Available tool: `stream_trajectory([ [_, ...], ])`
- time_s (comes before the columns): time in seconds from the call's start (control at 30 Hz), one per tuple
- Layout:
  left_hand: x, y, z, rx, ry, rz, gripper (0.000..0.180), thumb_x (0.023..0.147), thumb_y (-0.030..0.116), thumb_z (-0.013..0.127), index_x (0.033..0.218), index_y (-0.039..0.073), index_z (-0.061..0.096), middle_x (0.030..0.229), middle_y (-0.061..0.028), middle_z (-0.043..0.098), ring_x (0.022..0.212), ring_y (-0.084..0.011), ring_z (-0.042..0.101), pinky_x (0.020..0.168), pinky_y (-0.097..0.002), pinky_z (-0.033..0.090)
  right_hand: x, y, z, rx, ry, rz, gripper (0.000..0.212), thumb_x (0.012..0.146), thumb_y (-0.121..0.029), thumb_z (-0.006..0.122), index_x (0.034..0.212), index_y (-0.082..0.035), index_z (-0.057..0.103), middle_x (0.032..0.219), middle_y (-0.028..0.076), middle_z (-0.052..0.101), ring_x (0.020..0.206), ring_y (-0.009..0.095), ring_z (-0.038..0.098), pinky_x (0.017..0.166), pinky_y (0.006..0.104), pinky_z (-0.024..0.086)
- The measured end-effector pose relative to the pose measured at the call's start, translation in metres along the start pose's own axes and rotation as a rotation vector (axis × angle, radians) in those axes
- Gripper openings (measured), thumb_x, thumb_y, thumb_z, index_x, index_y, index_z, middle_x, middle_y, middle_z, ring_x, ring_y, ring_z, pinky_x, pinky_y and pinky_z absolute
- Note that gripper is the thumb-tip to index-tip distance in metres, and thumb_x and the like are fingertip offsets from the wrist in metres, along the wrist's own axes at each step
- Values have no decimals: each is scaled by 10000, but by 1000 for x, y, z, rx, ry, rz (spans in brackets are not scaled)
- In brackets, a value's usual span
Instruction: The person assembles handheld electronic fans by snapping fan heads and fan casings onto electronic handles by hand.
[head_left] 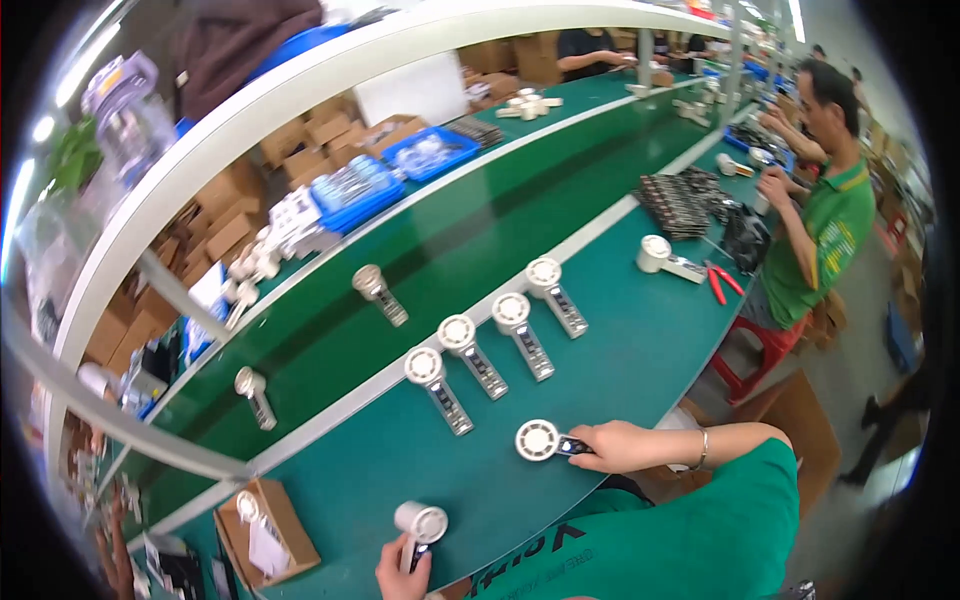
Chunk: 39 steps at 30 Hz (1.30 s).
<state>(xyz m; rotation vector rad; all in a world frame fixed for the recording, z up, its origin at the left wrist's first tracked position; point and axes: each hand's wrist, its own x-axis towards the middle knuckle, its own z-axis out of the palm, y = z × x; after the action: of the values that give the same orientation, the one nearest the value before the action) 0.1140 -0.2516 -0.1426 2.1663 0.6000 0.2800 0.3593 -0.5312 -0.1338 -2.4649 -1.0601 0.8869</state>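
A white, round-headed plastic device (pixel 537 440) is near the green workbench's (pixel 620 350) front edge, its handle clamped in the right hand's (pixel 622 446) fingers; the left hand's (pixel 403 577) fingers grip a second device (pixel 421 524). Toward the left end, an open brown cardboard box (pixel 293 524) holds a third device (pixel 247 507) and white paper (pixel 267 552).
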Motion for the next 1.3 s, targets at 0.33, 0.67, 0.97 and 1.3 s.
stream_trajectory([
  [0.33,78,29,-3,-518,-40,-27,339,762,8,641,1066,-7,493,1006,-109,582,959,-195,544,836,-305,433,-86,-53,-82,446,1109,-589,220,835,-153,525,1026,-46,552,891,66,569,805,151,543,585,234,455],
  [0.67,101,52,-11,-456,-184,141,381,773,37,646,1114,4,478,1031,-103,578,962,-181,541,847,-294,423,-88,-18,-61,195,1742,-575,449,835,-303,496,1118,36,415,827,133,531,702,205,570,548,315,494],
  [0.97,85,62,-35,-362,-215,207,420,784,63,651,1157,13,465,1054,-98,574,965,-168,539,857,-283,414,-103,-14,-59,268,1722,-873,337,759,-197,560,972,47,471,756,138,538,632,188,543,553,300,476],
  [1.3,62,53,-26,-423,-138,283,375,812,34,618,1161,8,482,1061,-95,576,937,-148,552,841,-272,427,-93,-23,-63,517,903,-577,427,837,-193,580,1174,-1,400,1022,140,544,925,226,566,773,310,445],
])
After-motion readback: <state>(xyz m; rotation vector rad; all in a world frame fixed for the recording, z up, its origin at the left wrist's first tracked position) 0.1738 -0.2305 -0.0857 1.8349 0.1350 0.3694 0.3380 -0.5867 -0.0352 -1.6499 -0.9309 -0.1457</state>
